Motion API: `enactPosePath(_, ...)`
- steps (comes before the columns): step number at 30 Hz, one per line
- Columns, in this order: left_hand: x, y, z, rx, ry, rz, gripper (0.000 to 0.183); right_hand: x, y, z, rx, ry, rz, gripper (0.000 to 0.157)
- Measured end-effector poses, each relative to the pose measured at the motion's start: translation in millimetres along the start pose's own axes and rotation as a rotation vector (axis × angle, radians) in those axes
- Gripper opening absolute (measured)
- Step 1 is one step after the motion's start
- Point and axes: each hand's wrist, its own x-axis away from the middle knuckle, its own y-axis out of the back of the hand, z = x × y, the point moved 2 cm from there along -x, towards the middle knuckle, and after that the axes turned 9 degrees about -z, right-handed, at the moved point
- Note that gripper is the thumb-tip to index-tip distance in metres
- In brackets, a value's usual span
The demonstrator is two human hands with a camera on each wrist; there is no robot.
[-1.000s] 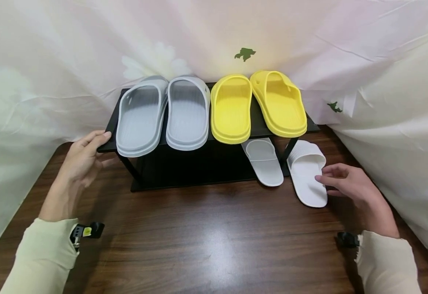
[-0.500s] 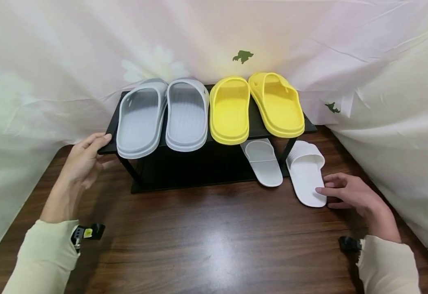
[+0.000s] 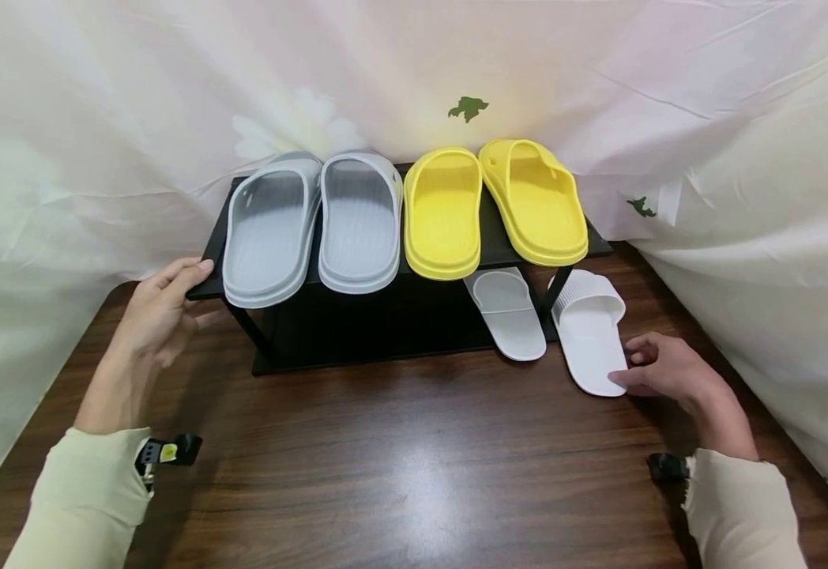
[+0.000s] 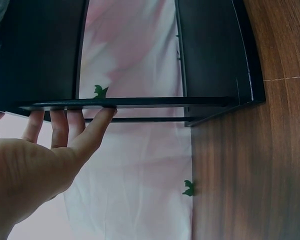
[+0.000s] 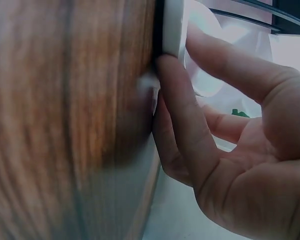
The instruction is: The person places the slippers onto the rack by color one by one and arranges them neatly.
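Note:
A black two-tier shoe rack (image 3: pixel 216 278) stands against the cloth backdrop. My left hand (image 3: pixel 161 308) holds its left front corner, thumb on top; in the left wrist view the other fingers (image 4: pixel 95 134) lie against the side bar. To the right of the rack is a white slide slipper (image 3: pixel 592 348). My right hand (image 3: pixel 673 371) pinches its near right edge, thumb above; the right wrist view shows a finger under the slipper's edge (image 5: pixel 174 30). A grey-looking slide slipper (image 3: pixel 517 328) sits on the lower tier at the right, its toe end partly hidden.
Grey clogs (image 3: pixel 268 229) and yellow clogs (image 3: pixel 442 213) stand side by side on the top tier. The brown wood-grain surface (image 3: pixel 385 458) stretches in front of the rack. Pale cloth (image 3: pixel 777 261) hangs at the back and both sides.
My right hand has slid toward the near end of the white slide slipper and now pinches its edge. That slipper has shifted slightly left. My left hand stays on the rack.

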Motion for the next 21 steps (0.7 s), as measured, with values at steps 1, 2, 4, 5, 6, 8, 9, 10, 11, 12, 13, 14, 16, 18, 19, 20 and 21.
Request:
enactPosePath(1, 0.2, 0.1, -0.3, -0.003, -0.001, 0.001, 0.012, -0.1, 0.8, 0.0, -0.002, 0.007, -0.005, 0.079)
enactPosePath(2, 0.4, 0.2, -0.6, -0.005, 0.0, 0.001, 0.011, -0.2, 1.7, -0.3, -0.007, 0.014, -0.009, 0.078)
enactPosePath(4, 0.6, 0.2, -0.8, -0.011, 0.0, 0.007, 0.011, -0.4, 3.6, -1.7, -0.018, 0.02, -0.018, 0.077)
enactPosePath(5, 0.6, 0.2, -0.7, -0.007, 0.003, 0.01, 0.011, -0.4, 4.6, -2.7, -0.023, 0.025, -0.018, 0.078)
enactPosePath(6, 0.5, 0.1, -0.5, -0.008, 0.003, 0.01, 0.01, -0.5, 5.5, -3.9, -0.029, 0.029, -0.016, 0.078)
enactPosePath(8, 0.4, -0.2, 0.2, -0.005, 0.004, 0.009, 0.01, -1.3, 7.5, -6.6, -0.034, 0.028, -0.005, 0.079)
enactPosePath(9, 0.4, -0.4, 0.7, -0.007, 0.004, 0.01, 0.01, -2.0, 8.4, -7.9, -0.039, 0.03, 0.0, 0.079)
enactPosePath(10, 0.5, -0.6, 1.2, -0.009, 0.005, 0.01, 0.011, -2.8, 9.2, -9.3, -0.045, 0.03, 0.005, 0.078)
enactPosePath(11, 0.5, -0.8, 1.6, -0.011, 0.005, 0.01, 0.011, -3.6, 9.9, -10.2, -0.053, 0.03, 0.008, 0.078)
enactPosePath(12, 0.6, -1.0, 1.9, -0.015, 0.006, 0.01, 0.011, -4.6, 10.4, -11.1, -0.068, 0.027, 0.009, 0.077)
enactPosePath(13, 0.6, -1.1, 2.1, -0.016, 0.007, 0.008, 0.011, -5.6, 11.0, -11.8, -0.084, 0.024, 0.008, 0.076)
enactPosePath(14, 0.7, -1.3, 2.3, -0.022, 0.007, 0.007, 0.011, -6.6, 11.3, -12.2, -0.105, 0.021, 0.004, 0.076)
enactPosePath(16, 1.0, -1.4, 2.1, -0.023, 0.009, 0.005, 0.01, -7.8, 12.0, -12.3, -0.141, 0.017, -0.012, 0.074)
enactPosePath(18, 1.6, -1.2, 1.2, -0.022, 0.01, -0.002, 0.01, -8.5, 12.6, -11.6, -0.168, 0.019, -0.037, 0.073)
enactPosePath(19, 1.7, -1.1, 0.6, -0.019, 0.009, -0.004, 0.01, -8.6, 12.6, -11.3, -0.181, 0.023, -0.051, 0.072)
enactPosePath(20, 1.7, -1.1, 0.0, -0.015, 0.006, -0.003, 0.01, -8.8, 12.6, -11.0, -0.193, 0.028, -0.066, 0.07)
enactPosePath(21, 1.7, -1.0, -0.7, -0.012, 0.005, -0.002, 0.01, -8.8, 12.6, -10.8, -0.206, 0.035, -0.08, 0.069)
